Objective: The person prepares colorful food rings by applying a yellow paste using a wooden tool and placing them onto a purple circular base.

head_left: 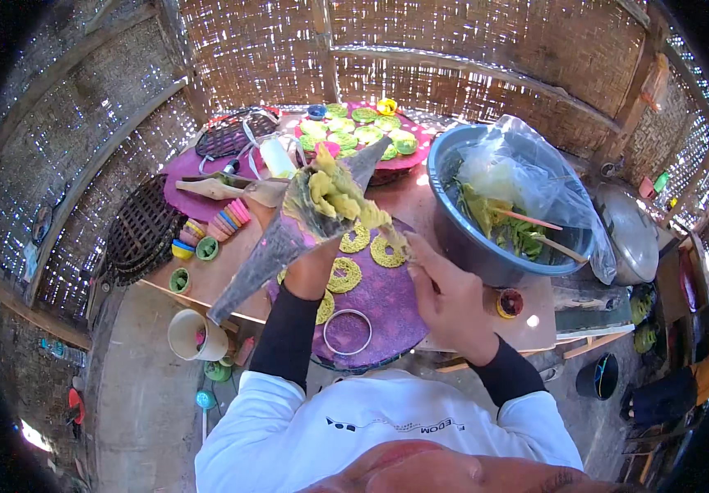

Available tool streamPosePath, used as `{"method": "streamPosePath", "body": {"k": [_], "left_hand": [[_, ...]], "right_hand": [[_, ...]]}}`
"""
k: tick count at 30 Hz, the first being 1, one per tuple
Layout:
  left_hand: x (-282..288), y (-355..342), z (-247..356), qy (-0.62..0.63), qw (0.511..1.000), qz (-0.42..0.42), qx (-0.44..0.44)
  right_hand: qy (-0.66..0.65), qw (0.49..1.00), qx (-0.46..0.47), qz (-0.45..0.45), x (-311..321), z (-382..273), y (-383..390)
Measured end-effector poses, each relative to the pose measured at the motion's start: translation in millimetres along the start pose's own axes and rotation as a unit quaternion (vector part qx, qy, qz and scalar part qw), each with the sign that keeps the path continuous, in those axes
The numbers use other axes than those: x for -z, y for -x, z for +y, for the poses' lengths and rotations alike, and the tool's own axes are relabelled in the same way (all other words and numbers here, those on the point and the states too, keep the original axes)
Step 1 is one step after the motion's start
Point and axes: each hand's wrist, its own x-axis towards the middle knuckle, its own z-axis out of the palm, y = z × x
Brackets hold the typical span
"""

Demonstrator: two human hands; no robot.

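My left hand [311, 273] is closed beneath a dark grey, pointed sheet [268, 259], perhaps cloth or plastic, and holds it up over the board. Soft yellow-green dough [334, 193] lies in lumps on the sheet, with a tail of it stretching right. At the end of that tail the fingers of my right hand [457, 300] are pinched together on the dough. Below is a round purple board [387, 308] bearing several lacy yellow dough rings [344, 275]. A thin metal ring [348, 332] lies on its near part. The sheet and hands partly hide the board.
A large blue-grey tub [445, 238] with leaves, sticks and clear plastic stands at right. Green rounds cover a pink tray [420, 135] at the back. Stacked coloured cups [229, 220], a dark woven basket [145, 226] and a cream bucket [194, 335] are at left.
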Motion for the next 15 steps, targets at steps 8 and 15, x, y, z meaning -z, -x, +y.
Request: {"method": "streamPosePath", "body": {"k": [8,15], "left_hand": [[23.9,-2.3,-9.7,-0.404,0.906,-0.067,-0.106],[20.2,2.8,-25.2,0.265,0.959,-0.009,0.101]], "right_hand": [[-0.004,0.999,-0.008,-0.053,22.1,9.8,6.4],[-0.009,0.997,-0.023,-0.072,19.1,8.9,4.3]]}}
